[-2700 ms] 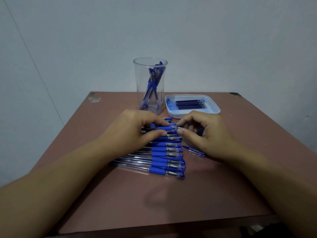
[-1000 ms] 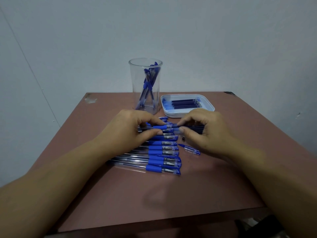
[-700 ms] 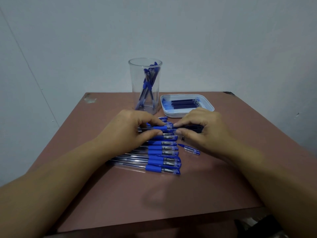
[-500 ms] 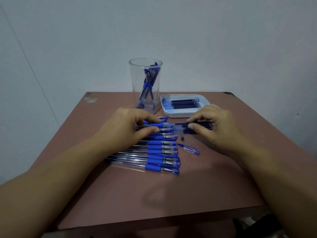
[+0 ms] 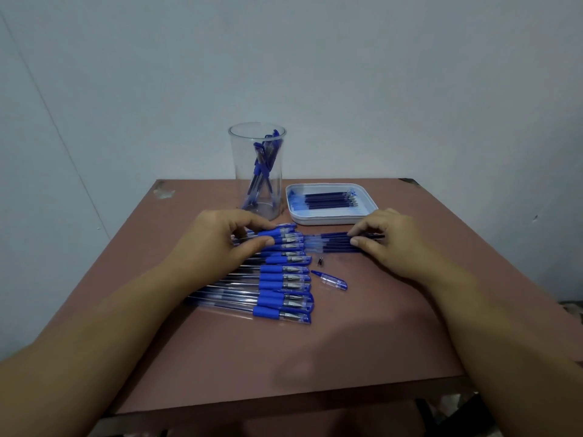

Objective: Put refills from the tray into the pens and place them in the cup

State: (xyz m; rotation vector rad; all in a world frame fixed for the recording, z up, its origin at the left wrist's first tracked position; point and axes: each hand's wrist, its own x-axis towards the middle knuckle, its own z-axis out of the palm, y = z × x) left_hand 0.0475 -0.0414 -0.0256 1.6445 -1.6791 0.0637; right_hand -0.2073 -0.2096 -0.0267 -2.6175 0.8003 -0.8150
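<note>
Pen (image 5: 277, 234) in work: lies just in front of the cup (image 5: 239, 171), at the end of the row nearest the cup. Clear barrel, blue rubber sleeve.

Left hand (image 5: 220, 241) pinches it at the sleeve, thumb under, forefinger over; a narrow grip.

Refill (image 5: 334, 237): thin dark tube, in line with the pen's front end, in front of the cup and to its right. Right hand (image 5: 388, 238) pinches its far end between thumb and fingertips. Several like tubes lie touching it; cannot tell whether its other end sits inside the barrel.

Handling, by judgement:
- Both parts are very light.
- The refill is slender and should flex if pushed off-axis, so hold it close to the barrel mouth and feed it straight.
- The barrel is smooth plastic and slippery; the rubber sleeve is the sound place to hold.

Small dark tip piece (image 5: 320, 261) and loose cap (image 5: 331, 280) lie further from the cup, toward the person; they are easy to knock away.

Row of pens (image 5: 280, 280) runs from the cup toward the person, side by side, touching.

Tray (image 5: 334, 219) stands just right of the cup and holds more refills (image 5: 328, 200).

The cup holds a few finished pens (image 5: 263, 165), leaning.

Brown table (image 5: 284, 357) carries all of it.
</note>
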